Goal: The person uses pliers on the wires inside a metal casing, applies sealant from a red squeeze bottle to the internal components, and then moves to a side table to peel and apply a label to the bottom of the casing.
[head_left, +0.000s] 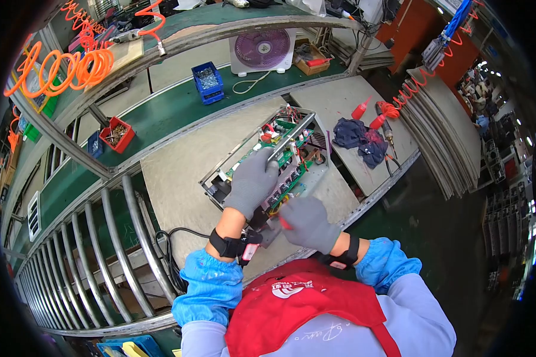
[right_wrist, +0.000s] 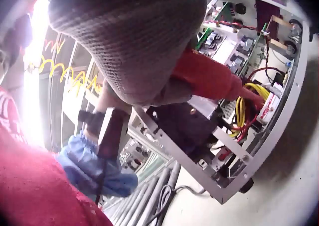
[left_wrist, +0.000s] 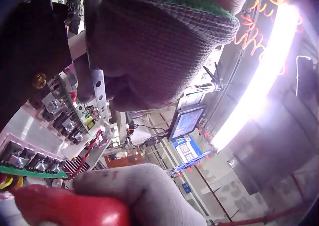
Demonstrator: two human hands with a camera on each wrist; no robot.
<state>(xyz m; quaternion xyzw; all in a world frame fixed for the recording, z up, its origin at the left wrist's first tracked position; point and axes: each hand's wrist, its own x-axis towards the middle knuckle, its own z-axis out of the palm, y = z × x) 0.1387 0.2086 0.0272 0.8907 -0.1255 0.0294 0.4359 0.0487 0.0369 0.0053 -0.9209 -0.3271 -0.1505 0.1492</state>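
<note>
An open metal chassis [head_left: 283, 156] with green circuit boards lies at an angle on the work surface. My gloved left hand [head_left: 251, 181] grips its top bar; in the left wrist view the fingers curl behind the perforated metal strip [left_wrist: 98, 94]. At the near end of the chassis, my gloved right hand [head_left: 309, 223] holds a red bottle [right_wrist: 207, 76]. The bottle's tapered tip points down among yellow wires [right_wrist: 244, 109] and red wires beside a white connector [right_wrist: 269, 108] inside the chassis. Part of the bottle is hidden by the right hand.
Red-capped bottles, a dark cloth [head_left: 360, 138] and a power tool [head_left: 388, 132] lie on the board at right. Blue bin [head_left: 208, 86], red bin [head_left: 118, 135] and a fan [head_left: 262, 50] stand beyond. Metal rollers [head_left: 110, 238] are at left, beside a black cable [head_left: 171, 253].
</note>
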